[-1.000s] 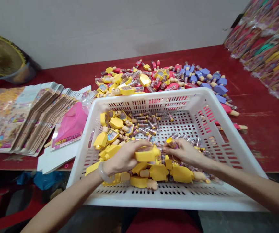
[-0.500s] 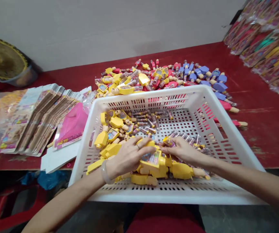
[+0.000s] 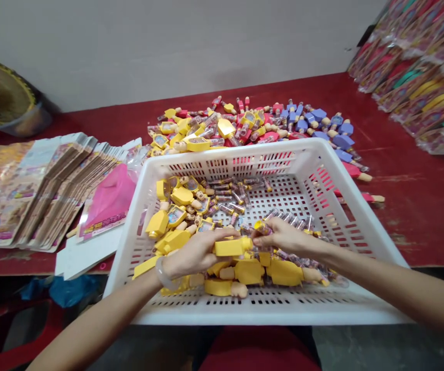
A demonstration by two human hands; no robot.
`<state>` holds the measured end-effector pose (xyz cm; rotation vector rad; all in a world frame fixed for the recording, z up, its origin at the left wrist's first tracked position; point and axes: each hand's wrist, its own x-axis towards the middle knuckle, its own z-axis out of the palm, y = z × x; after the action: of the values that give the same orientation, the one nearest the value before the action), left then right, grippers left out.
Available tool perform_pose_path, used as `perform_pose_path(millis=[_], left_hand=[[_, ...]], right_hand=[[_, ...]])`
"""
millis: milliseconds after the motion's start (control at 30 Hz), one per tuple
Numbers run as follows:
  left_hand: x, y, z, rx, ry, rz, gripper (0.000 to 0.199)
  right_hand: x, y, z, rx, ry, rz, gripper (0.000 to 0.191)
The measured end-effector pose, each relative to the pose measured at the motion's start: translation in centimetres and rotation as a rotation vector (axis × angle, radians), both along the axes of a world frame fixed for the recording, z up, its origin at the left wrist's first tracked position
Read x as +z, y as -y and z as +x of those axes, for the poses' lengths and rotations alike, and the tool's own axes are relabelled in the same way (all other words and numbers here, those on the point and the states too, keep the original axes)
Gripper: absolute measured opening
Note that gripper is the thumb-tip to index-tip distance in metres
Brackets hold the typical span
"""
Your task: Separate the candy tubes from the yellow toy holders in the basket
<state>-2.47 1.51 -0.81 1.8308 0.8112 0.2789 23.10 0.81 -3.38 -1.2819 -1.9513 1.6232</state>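
Note:
My left hand (image 3: 194, 251), a pale bangle at its wrist, is closed on a yellow plastic case (image 3: 228, 247) with a short neck pointing right. In my right hand (image 3: 285, 238) is a small clear tube with a yellow end (image 3: 261, 227), pinched close to the case's neck. Both hands are over a white slatted plastic basket (image 3: 364, 226). Yellow toy pieces with beige ends (image 3: 285, 272) lie at its front and left. Several clear tubes with yellow caps (image 3: 224, 198) are scattered along its middle and back.
Behind the basket, yellow, red and purple pieces (image 3: 318, 116) are heaped on the red table (image 3: 407, 206). Printed cards (image 3: 51, 190) and a pink bag (image 3: 109, 193) lie left. Packed toys (image 3: 423, 77) are stacked at back right. A red stool (image 3: 16, 340) stands below left.
My left hand has turned the yellow case, so its narrow side now faces me instead of its pictured face. My right hand still holds the tube beside it. The view has shifted slightly.

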Motion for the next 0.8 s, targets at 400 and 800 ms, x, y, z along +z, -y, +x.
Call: perform_pose_path(millis=[400, 800], left_hand=[[1.2, -0.6, -0.7, 0.007, -0.095, -0.705, 0.034], [0.2, 0.0, -0.3, -0.061, -0.084, -0.664, 0.040]], right_hand=[[0.7, 1.3, -1.4, 0.249, 0.671, 1.205, 0.019], [1.7, 2.3, -2.4, 0.261, 0.821, 0.905, 0.014]])
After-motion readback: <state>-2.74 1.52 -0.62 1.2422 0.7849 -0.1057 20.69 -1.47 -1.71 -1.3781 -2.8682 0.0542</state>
